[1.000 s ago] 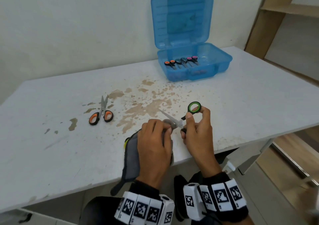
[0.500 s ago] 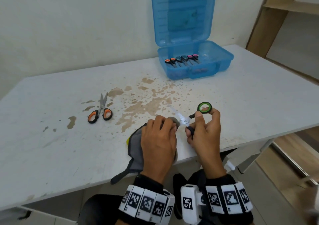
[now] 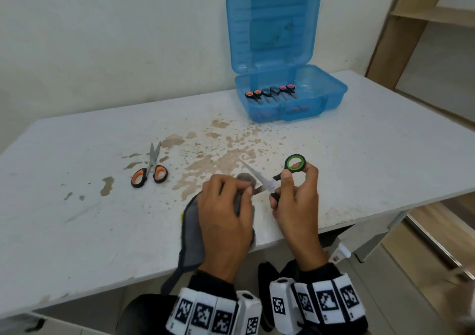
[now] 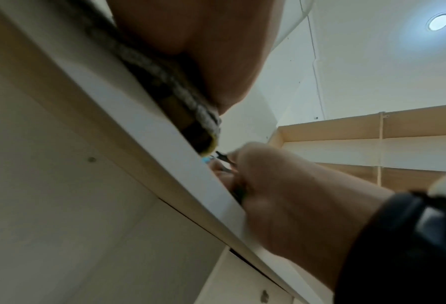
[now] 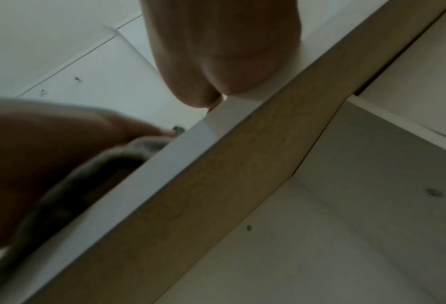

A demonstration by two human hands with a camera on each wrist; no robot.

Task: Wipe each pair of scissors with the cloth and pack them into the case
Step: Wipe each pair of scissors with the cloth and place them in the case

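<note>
My right hand grips the green-handled scissors by their handles, blades spread open and pointing left. My left hand holds the grey cloth and pinches it around the lower blade near the pivot. The cloth hangs over the table's front edge. The upper blade sticks out bare. A pair of orange-handled scissors lies flat on the table to the left. The blue case stands open at the back, with three pairs of scissors lined up inside. Both wrist views look up from under the table edge.
The white table has brown stains in its middle. A wooden shelf unit stands at the right, beyond the table's right edge. A white wall runs behind the case.
My left hand with the cloth has slid along the blade toward the pivot. The scissors and my right hand have stayed at about the same spot.
</note>
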